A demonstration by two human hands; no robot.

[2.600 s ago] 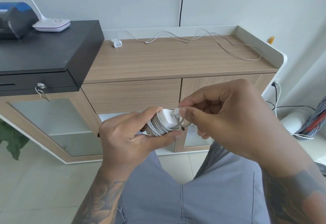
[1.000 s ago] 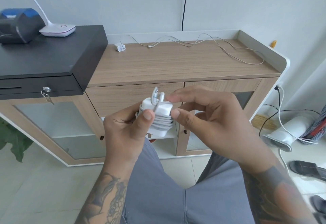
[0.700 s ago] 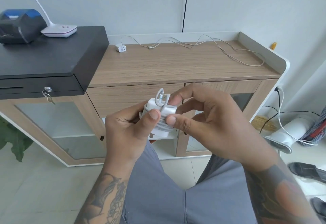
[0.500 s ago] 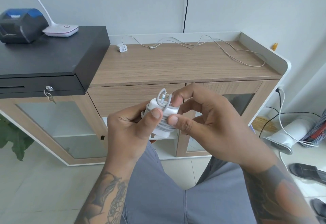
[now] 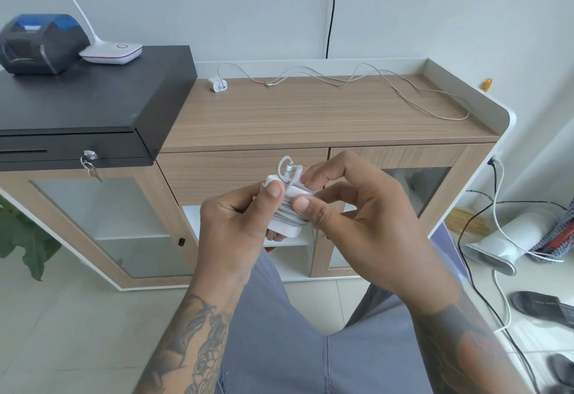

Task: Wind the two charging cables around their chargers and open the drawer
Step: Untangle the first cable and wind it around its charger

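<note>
Head view, left to right: left hand (image 5: 236,219) grips the wound charger (image 5: 284,207), thumb pressed on its coils; right hand (image 5: 351,216) pinches the cable end (image 5: 287,170) at the top. Beyond both, the second charger (image 5: 217,84) lies up-left on the cabinet top (image 5: 310,120), its cable (image 5: 388,86) trailing rightward; the left hand looks nearer it.

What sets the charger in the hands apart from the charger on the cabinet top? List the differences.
1. The held charger is gripped by the left hand and right hand; the small charger lies untouched on the cabinet top.
2. The held charger's cable is coiled round it; the small charger's cable trails loose across the wood.
3. The held charger looks bulkier.
Both are white.
</note>
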